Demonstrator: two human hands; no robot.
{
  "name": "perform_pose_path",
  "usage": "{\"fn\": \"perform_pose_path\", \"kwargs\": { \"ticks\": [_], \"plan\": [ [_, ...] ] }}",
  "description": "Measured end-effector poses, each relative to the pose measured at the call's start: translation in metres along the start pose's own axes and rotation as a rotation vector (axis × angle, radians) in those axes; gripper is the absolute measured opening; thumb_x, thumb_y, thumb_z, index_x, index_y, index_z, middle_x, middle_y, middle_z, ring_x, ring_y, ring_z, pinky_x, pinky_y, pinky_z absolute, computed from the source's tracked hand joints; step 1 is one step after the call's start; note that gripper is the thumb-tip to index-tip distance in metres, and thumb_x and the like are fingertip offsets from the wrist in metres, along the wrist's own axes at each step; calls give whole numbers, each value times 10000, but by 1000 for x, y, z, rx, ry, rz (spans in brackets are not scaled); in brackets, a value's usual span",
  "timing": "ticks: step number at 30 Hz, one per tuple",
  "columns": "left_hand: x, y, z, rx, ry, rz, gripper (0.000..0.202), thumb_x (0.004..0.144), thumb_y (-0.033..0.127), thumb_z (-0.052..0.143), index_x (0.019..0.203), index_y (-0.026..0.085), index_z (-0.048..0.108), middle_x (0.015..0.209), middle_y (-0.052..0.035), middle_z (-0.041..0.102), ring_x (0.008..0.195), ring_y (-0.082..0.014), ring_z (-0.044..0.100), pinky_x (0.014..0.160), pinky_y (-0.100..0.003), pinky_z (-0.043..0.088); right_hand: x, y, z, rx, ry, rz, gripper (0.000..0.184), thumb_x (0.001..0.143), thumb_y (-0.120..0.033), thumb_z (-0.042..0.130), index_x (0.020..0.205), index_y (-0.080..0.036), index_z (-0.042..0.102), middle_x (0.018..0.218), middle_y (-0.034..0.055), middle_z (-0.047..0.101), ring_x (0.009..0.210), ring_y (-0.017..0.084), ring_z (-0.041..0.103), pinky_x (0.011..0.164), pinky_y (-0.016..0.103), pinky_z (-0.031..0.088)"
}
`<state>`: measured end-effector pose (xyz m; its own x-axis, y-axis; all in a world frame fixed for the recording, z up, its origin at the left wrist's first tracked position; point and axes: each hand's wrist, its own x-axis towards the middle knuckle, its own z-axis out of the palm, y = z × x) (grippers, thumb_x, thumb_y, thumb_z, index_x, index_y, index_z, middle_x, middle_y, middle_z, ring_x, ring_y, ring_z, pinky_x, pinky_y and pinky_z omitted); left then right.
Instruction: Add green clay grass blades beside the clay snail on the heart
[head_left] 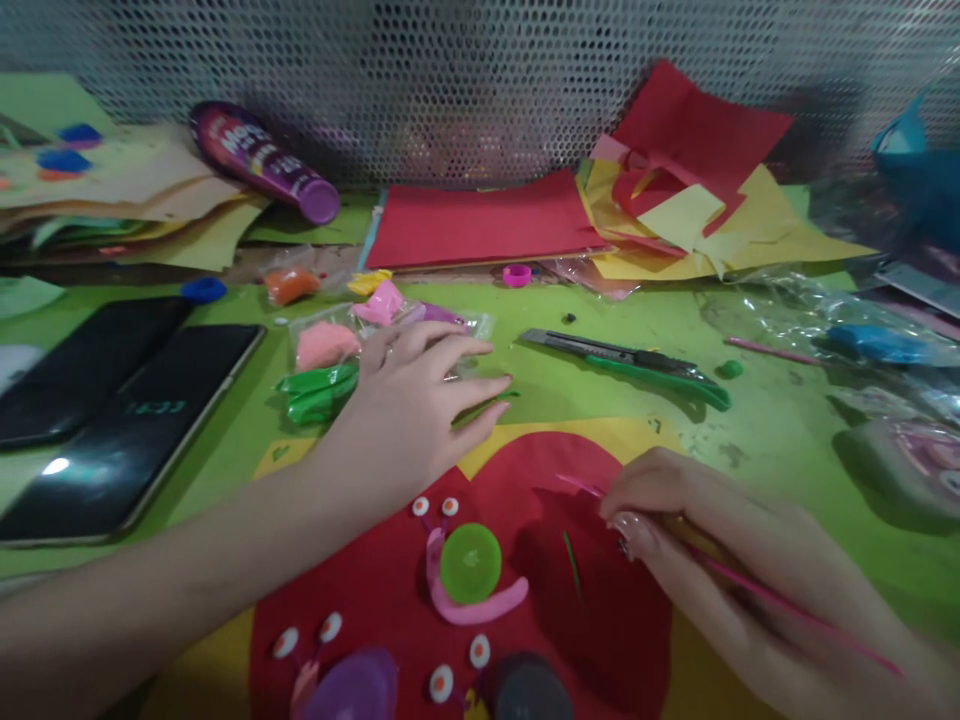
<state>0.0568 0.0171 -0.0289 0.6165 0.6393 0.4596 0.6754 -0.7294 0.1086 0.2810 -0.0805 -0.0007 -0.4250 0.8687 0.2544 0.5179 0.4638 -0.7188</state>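
My left hand point(427, 400) is over several small bags of modelling clay, its fingers spread; whether the fingertips touch them I cannot tell. Beneath and beside it are salmon-pink clay point(327, 346) and a green packet point(319, 395). Pinched between the fingers of my right hand point(720, 550) is a thin pink stick point(817, 627), its tip above a red paper heart point(622, 620). On the heart lies a pink clay snail point(480, 608) with a green round shell point(471, 562). Two more snails, with a purple shell point(358, 685) and a dark shell point(532, 688), are cut off below. A thin green strip point(572, 563) lies near the pink snail.
A green-handled box cutter point(637, 366) lies beyond the heart. Two phones point(142, 430) are at left. Along the perforated metal panel point(480, 90) stand a purple bottle point(262, 160), red paper point(480, 225) and paper scraps point(697, 200). Clear plastic with blue clay point(877, 343) is at right.
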Motion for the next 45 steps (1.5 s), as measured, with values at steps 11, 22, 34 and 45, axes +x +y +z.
{"fn": "perform_pose_path", "kwargs": {
  "ticks": [11,22,34,45],
  "plan": [
    [-3,5,2,-41,23,-10,260,926,343,479,1019,268,710,1217,-54,607,1171,-332,472,1009,-587,316,6,-4,-1,-107,25,-15,108,911,-145,482,914,-225,555,766,-1,595,649,96,569,530,167,460],
    [-3,10,-1,-30,-4,-27,244,925,321,483,988,311,718,1215,-28,609,1194,-313,468,1023,-587,295,2,-3,6,-222,88,36,147,916,-313,521,841,-225,610,720,46,601,632,163,593,505,228,495],
    [-2,12,-2,-20,-27,-35,236,894,296,524,1058,291,694,1241,-78,582,1204,-324,462,1041,-632,229,2,-2,1,-25,-73,-33,139,918,-92,448,964,-205,513,854,-20,561,712,40,557,640,103,451],
    [-1,11,-1,-41,-30,-34,245,895,320,523,1070,305,695,1255,-97,563,1218,-352,441,1036,-675,220,1,-1,1,-12,-75,-33,164,908,-76,453,977,-209,522,863,-9,570,730,55,564,645,122,461]
  ]
}}
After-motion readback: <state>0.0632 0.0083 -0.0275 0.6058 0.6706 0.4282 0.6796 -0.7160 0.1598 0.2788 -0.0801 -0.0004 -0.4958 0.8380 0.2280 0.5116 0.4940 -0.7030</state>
